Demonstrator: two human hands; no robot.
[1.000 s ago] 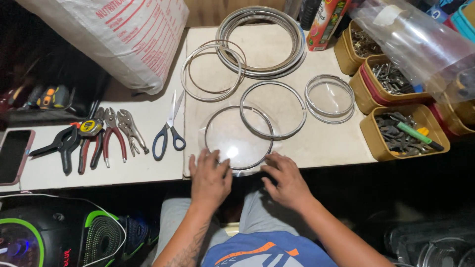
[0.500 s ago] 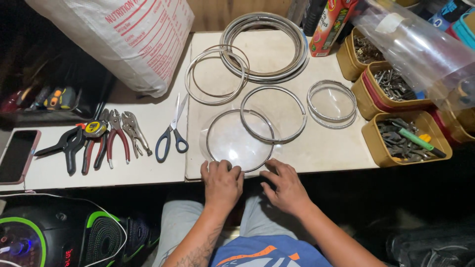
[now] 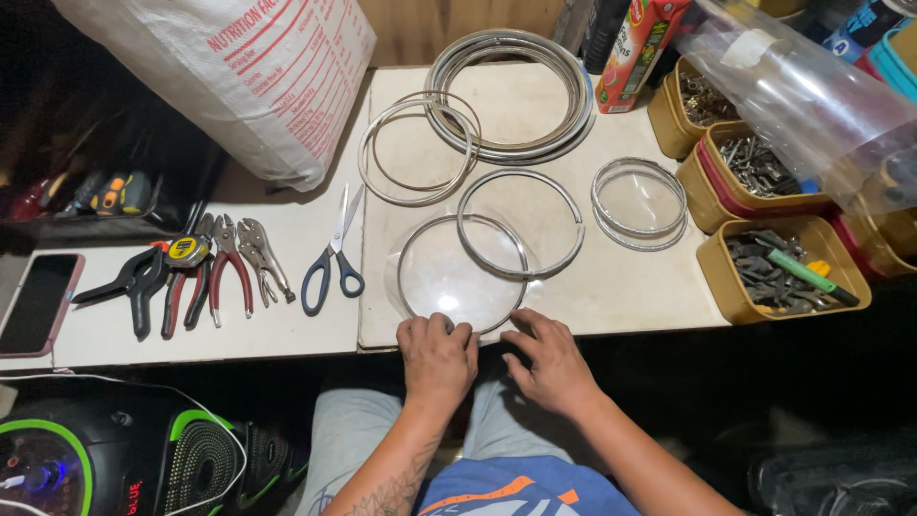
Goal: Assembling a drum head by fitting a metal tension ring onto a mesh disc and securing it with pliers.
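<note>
Two bare hands rest at the near edge of the pale worktop [image 3: 611, 296], and we see both of them pressed against the same round clear disc [image 3: 458, 277]. Our left hand [image 3: 437, 355] lies palm down with its fingers curled over the disc's near rim, gripping it lightly; our right hand [image 3: 552, 361] sits just beside it, fingers spread and loosely open, the fingertips touching the rim on the right. The disc is thin, glassy and rimmed in bright metal, lying flat on the worktop close to the front edge. A second metal ring [image 3: 521, 222] of about the same width overlaps its upper right part. Farther back lie a thin wire hoop [image 3: 417, 148] and a stack of larger steel rings [image 3: 511, 94], all smooth and shiny. To the right sits a smaller clear lid [image 3: 638, 203] with a ridged rim. Blue-handled scissors [image 3: 332, 258] lie to the left of the disc, and beyond them a row of pliers [image 3: 205, 277] with red and black grips. At the far right, tan rectangular tubs [image 3: 783, 272] hold dark screws and small metal parts. A white woven sack [image 3: 239, 86] stands at the back left
</note>
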